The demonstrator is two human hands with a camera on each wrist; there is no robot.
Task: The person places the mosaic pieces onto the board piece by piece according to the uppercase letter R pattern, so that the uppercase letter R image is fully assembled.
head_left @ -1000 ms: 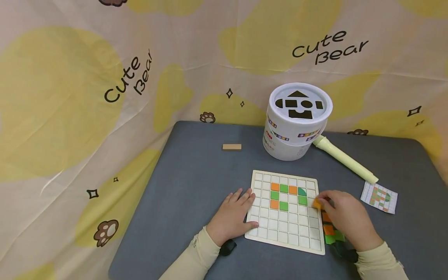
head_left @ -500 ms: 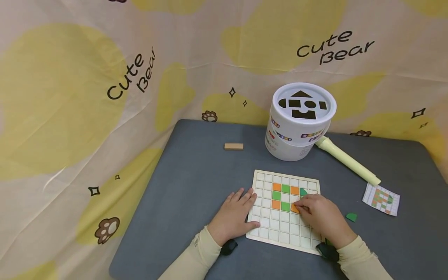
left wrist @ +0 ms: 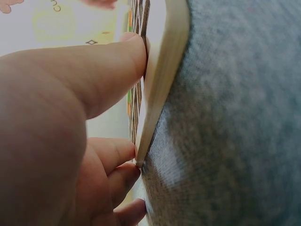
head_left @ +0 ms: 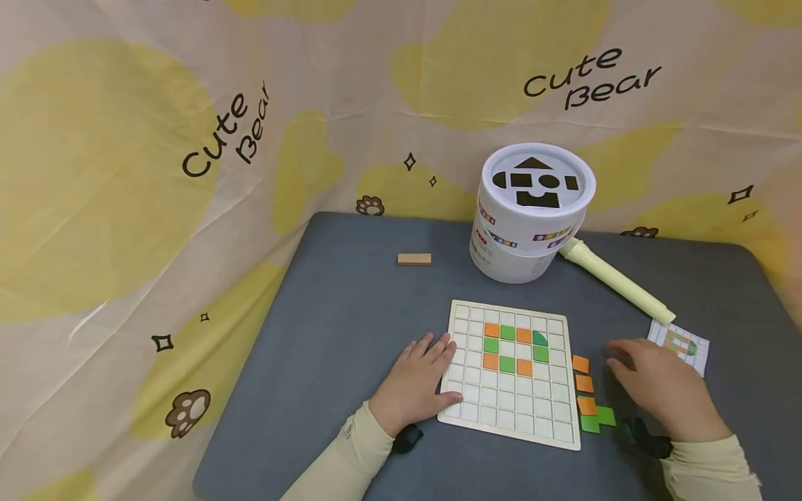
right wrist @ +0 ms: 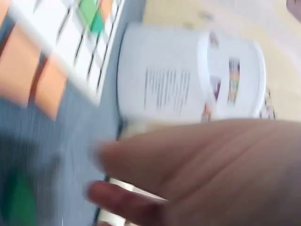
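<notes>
My left hand rests with spread fingers on the left edge of the white grid board. In the left wrist view, its thumb lies over the board's rim, fingertips along the side. Several orange and green square tiles and a dark green quarter-round tile form a ring on the grid. The newest orange tile sits at the ring's lower right. To the right of the board is my right hand, thumb and forefinger apart, holding nothing visible. A green rounded piece lies below it in the right wrist view.
Loose orange tiles and green tiles lie along the board's right side. A pattern card is partly behind my right hand. Farther back stand a white bucket, a pale yellow tube and a small wooden block.
My right hand carried an orange tile from the board's right side, set it in the ring's bottom row, let go and moved back right, off the board. The left hand stayed.
</notes>
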